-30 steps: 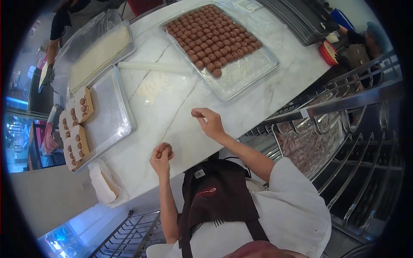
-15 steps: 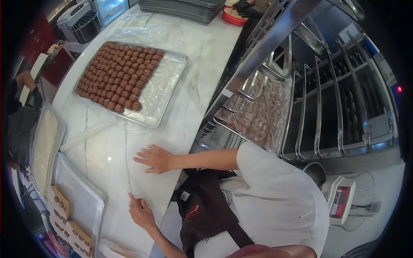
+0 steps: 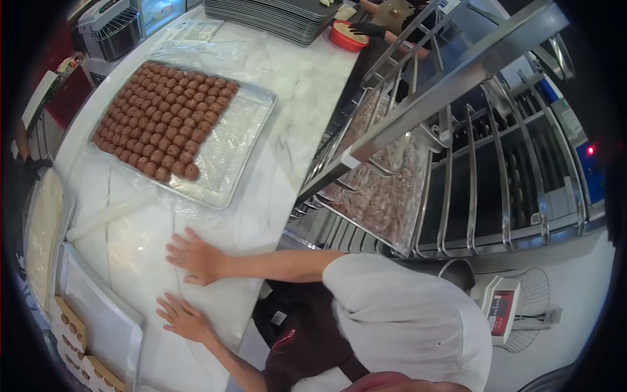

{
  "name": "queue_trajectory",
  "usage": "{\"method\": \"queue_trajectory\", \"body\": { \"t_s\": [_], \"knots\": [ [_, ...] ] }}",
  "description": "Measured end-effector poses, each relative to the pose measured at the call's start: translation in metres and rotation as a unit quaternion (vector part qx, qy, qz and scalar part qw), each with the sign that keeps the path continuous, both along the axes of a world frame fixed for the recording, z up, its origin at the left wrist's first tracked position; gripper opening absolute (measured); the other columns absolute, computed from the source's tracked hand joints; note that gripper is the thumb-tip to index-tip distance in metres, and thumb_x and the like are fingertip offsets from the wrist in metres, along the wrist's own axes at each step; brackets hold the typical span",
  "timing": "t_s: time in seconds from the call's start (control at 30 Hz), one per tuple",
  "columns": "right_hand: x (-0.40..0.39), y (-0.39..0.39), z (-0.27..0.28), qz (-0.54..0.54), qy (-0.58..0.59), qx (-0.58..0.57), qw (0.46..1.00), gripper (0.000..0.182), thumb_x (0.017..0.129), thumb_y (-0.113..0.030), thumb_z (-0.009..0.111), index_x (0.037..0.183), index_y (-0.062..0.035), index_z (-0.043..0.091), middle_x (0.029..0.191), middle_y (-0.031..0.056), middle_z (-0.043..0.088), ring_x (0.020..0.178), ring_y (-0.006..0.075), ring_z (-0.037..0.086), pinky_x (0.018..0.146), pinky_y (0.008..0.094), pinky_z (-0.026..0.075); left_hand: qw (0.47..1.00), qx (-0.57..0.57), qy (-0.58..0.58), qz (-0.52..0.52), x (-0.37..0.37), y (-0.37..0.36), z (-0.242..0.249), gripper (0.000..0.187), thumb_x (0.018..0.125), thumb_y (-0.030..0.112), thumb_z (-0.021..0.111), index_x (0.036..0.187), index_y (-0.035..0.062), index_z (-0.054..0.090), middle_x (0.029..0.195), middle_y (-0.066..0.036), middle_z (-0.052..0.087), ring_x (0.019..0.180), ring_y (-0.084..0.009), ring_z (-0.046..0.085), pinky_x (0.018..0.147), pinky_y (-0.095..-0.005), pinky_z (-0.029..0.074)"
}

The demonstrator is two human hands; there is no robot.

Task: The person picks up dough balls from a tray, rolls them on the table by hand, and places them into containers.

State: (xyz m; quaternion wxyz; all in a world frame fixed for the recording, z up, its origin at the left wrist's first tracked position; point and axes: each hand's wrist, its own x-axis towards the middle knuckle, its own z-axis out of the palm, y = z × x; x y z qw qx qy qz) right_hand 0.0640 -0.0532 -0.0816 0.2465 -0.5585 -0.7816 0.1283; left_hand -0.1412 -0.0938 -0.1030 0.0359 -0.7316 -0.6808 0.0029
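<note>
My right hand (image 3: 199, 258) is over the white marble tabletop (image 3: 140, 251), palm down with its fingers spread. Just below it in the view, my left hand (image 3: 186, 319) is also palm down with fingers apart. Neither hand holds anything. Beyond my right hand lies a long whitish rod (image 3: 111, 217). Farther up the table is a metal tray (image 3: 245, 140) lined with clear plastic, and rows of brown balls (image 3: 166, 121) cover most of it. Another metal tray (image 3: 98, 307), with a bare surface, stands left of my left hand.
Brown cardboard pieces (image 3: 104, 374) lie by the lower tray. A plastic-covered pale sheet (image 3: 46, 228) is at the left edge. A metal rack (image 3: 398, 134) borders the table on the right. Stacked dark trays (image 3: 261, 19) and a red bowl (image 3: 346, 39) with a co-worker's gloved hand (image 3: 367, 29) are at the far end.
Both hands have moved left, farther over the table. The fingers of my left hand have spread out. The view has shifted slightly, and the far co-worker's hand has moved at the red bowl.
</note>
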Motion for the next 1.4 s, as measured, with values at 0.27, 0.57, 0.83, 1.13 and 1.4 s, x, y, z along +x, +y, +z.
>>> {"method": "queue_trajectory", "body": {
  "t_s": [0.27,0.57,0.83,1.13,1.4],
  "knots": [
    [0.023,-0.055,-0.063,0.105,-0.132,0.187,0.968,0.051,0.080,-0.037,0.069,0.121,-0.0080,0.063,0.139,0.0133,0.052,0.136,0.0327,0.042,0.116,0.0626,0.022,0.986,-0.030,-0.095,-0.136,-0.049,-0.057,-0.022,0.053,0.105,0.033,0.035,0.151,0.0066,0.041,0.158,-0.011,0.037,0.148,-0.0353,0.029,0.116,-0.0591,0.018],
    [-0.040,0.000,-0.032,0.040,0.097,0.055,0.993,0.053,0.080,-0.033,0.067,0.122,-0.0014,0.064,0.139,0.0198,0.055,0.136,0.0381,0.043,0.117,0.0568,0.025,0.946,0.119,-0.253,-0.164,-0.027,0.018,-0.046,0.046,0.096,0.014,0.056,0.138,-0.0024,0.052,0.144,-0.021,0.051,0.137,-0.0389,0.043,0.117,-0.0490,0.026],
    [0.033,-0.022,-0.047,0.113,-0.030,0.100,0.988,0.034,0.087,-0.022,0.067,0.120,-0.0143,0.069,0.133,0.0111,0.063,0.129,0.0328,0.054,0.113,0.0549,0.034,0.982,0.026,-0.169,-0.084,-0.058,-0.034,0.000,0.044,0.093,0.015,0.061,0.136,0.0073,0.057,0.146,-0.010,0.052,0.138,-0.0292,0.045,0.113,-0.0555,0.032],
    [-0.029,-0.051,-0.037,0.278,-0.026,0.078,0.957,0.030,0.089,-0.011,0.057,0.115,0.0009,0.065,0.128,0.0212,0.060,0.124,0.0391,0.054,0.109,0.0546,0.039,0.939,0.079,-0.322,-0.088,-0.029,-0.052,-0.028,0.037,0.093,0.018,0.061,0.129,0.0075,0.062,0.139,-0.012,0.057,0.136,-0.0341,0.047,0.115,-0.0511,0.033],
    [-0.017,0.004,-0.048,0.096,-0.063,0.127,0.985,0.040,0.088,-0.014,0.061,0.126,-0.0010,0.062,0.136,0.0209,0.058,0.135,0.0397,0.046,0.115,0.0592,0.028,0.963,0.123,-0.239,-0.016,-0.037,0.004,-0.009,0.039,0.094,0.026,0.060,0.130,0.0122,0.061,0.146,-0.005,0.051,0.142,-0.0269,0.039,0.118,-0.0503,0.028]
  ]
}}
